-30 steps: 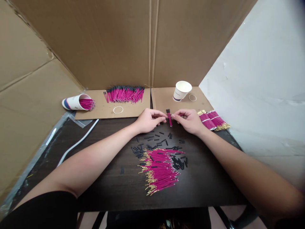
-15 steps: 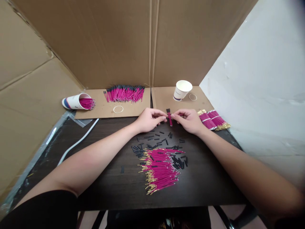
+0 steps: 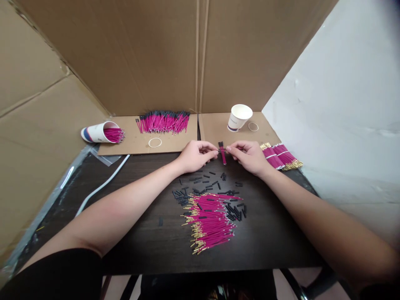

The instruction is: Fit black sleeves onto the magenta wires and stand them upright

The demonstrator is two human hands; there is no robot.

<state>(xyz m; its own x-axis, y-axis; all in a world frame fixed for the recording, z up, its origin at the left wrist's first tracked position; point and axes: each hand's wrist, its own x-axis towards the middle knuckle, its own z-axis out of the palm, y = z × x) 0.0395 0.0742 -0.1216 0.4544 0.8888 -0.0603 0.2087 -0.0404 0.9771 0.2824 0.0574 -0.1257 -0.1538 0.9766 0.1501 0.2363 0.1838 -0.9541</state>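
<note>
My left hand [image 3: 200, 156] is closed in a pinch on a small dark piece, apparently a black sleeve, mostly hidden by the fingertips. Opposite it, my right hand [image 3: 248, 156] pinches a thin pink stick, most of which its fingers cover. A narrow end shows in the gap between the two hands. Below that gap, a few pink sticks with black sleeves [image 3: 222, 155] lie side by side on the dark table. Nearer me are loose black sleeves [image 3: 234, 211] and a pile of pink sticks with gold and silver ends [image 3: 211, 223].
Black-ended pink sticks [image 3: 164, 123] lie in a row on the cardboard [image 3: 131, 146]. A tipped paper cup [image 3: 95, 134] holds more sticks. An upright paper cup [image 3: 238, 121], rubber bands [image 3: 155, 143] and banded bundles [image 3: 279, 156] stand or lie around. A white cable [image 3: 100, 187] runs at left.
My right hand has shifted slightly to the right, widening the gap between the fingertips. My left hand is nearly still, and the piles are unchanged.
</note>
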